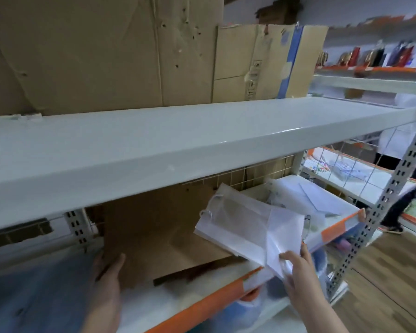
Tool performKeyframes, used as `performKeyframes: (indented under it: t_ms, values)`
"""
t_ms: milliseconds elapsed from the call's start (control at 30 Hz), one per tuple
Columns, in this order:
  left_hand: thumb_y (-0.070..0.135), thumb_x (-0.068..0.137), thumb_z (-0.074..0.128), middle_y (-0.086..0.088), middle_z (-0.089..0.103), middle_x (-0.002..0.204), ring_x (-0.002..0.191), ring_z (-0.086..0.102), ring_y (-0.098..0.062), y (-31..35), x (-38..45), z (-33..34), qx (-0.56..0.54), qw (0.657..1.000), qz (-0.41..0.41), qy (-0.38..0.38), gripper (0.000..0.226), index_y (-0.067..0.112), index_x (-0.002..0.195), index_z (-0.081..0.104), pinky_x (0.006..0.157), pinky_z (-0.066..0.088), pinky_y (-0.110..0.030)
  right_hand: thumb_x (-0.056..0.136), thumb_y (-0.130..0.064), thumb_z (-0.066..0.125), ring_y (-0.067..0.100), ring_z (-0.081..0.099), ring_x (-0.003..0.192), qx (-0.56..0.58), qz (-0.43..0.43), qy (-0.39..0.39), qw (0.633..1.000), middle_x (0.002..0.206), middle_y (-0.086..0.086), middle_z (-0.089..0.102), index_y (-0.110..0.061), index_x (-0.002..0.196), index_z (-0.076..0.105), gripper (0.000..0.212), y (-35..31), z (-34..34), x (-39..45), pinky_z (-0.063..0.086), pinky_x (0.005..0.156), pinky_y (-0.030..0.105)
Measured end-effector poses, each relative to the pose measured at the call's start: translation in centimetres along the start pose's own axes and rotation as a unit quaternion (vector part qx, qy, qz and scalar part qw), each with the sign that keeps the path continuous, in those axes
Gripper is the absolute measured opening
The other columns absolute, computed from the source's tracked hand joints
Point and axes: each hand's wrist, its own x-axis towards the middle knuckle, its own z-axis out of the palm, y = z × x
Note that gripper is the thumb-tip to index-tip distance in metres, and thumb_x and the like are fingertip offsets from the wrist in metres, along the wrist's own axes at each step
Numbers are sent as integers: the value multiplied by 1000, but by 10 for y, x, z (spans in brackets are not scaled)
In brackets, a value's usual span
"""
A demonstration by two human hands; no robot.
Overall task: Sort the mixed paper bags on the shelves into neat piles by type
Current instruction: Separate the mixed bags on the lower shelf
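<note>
Now the right hand (296, 272) pinches the near corner of the white paper bags (247, 227); they stretch away toward 11 o'clock above the lower shelf (226, 294). At 9 o'clock, the left hand (108, 272), fingers together, presses the brown paper bag (154, 236).

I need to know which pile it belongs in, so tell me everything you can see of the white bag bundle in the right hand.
The white bag bundle looks like several flat, folded white paper bags stacked together, with thin white cord handles at the far end. It is tilted, its far end raised over the lower shelf, its near end over the orange shelf edge. The right hand grips its near corner, where clear wrapping seems to hang loose. It overlaps the brown paper bag that the left hand touches.
</note>
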Motion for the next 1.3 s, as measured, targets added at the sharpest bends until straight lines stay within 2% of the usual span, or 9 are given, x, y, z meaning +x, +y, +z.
performKeyframes:
  t_ms: [167, 267, 400, 467, 600, 767, 967, 1167, 1300]
  values:
    - [12, 94, 56, -8, 55, 130, 122, 51, -32, -27, -23, 83, -37, 995, -87, 35, 44, 20, 137, 48, 95, 42, -41, 84, 7, 50, 25, 57, 79, -37, -19, -39, 998, 105, 13, 59, -16, 114, 52, 38, -42, -35, 80, 46, 67, 35]
    - [20, 93, 58, -2, 56, 123, 108, 54, -28, -39, -29, 125, 4, 996, -79, 52, 44, 28, 136, 48, 75, 47, -32, 80, 10, 48, 27, 57, 94, -12, 14, -57, 998, 104, 11, 60, -17, 104, 55, 37, -65, -56, 129, 53, 67, 26]
    - [23, 94, 57, -8, 58, 121, 105, 53, -28, -60, -32, 156, 180, 979, -7, 96, 38, 18, 132, 52, 92, 42, -41, 82, 9, 45, 20, 58, 85, -35, 22, -90, 995, 99, 7, 61, -18, 98, 53, 33, -93, -77, 171, 52, 64, 18]
    - [22, 93, 58, -17, 58, 124, 112, 53, -37, -68, -30, 161, 304, 942, 12, 141, 39, 7, 129, 54, 94, 41, -45, 83, 8, 45, 21, 55, 76, -60, 16, -92, 994, 94, 9, 59, -17, 100, 52, 31, -104, -85, 190, 49, 52, 19]
    - [33, 89, 61, -20, 48, 133, 121, 45, -41, -76, -27, 166, 482, 862, -14, 156, 53, 8, 134, 49, 98, 41, -49, 82, 3, 54, 22, 58, 73, -123, -4, -87, 989, 111, 22, 60, -14, 121, 50, 43, -115, -96, 229, 47, 79, 46]
    - [57, 85, 55, -13, 33, 148, 135, 29, -35, -81, -36, 188, 629, 764, -5, 144, 70, 23, 143, 38, 106, 27, -45, 88, 5, 50, 19, 57, 71, -110, 48, -55, 991, 85, 8, 57, -7, 131, 43, 45, -117, -95, 265, 44, 62, 27]
    - [86, 74, 34, 2, 14, 158, 145, 9, -27, -95, -37, 195, 722, 691, -13, 33, 92, 36, 149, 18, 114, 11, -49, 86, 0, 61, 26, 60, 73, -232, 36, -42, 971, 97, 17, 58, -12, 136, 36, 58, -125, -102, 306, 48, 59, 33]
    - [85, 74, 32, 6, -1, 161, 147, -7, -25, -97, -32, 180, 719, 693, -30, 38, 94, 37, 151, 9, 115, 7, -53, 86, -6, 59, 44, 53, 106, -538, -82, -3, 839, 122, 26, 51, -16, 145, 24, 69, -118, -116, 331, 41, 82, 44]
    - [77, 83, 31, 9, 3, 161, 147, -4, -24, -96, -32, 182, 736, 677, -9, 20, 73, 47, 147, 14, 115, 2, -54, 94, -26, 46, 37, 36, 121, -713, -127, 7, 690, 128, 16, 40, -34, 121, 50, 29, -103, -113, 326, 38, 92, 43]
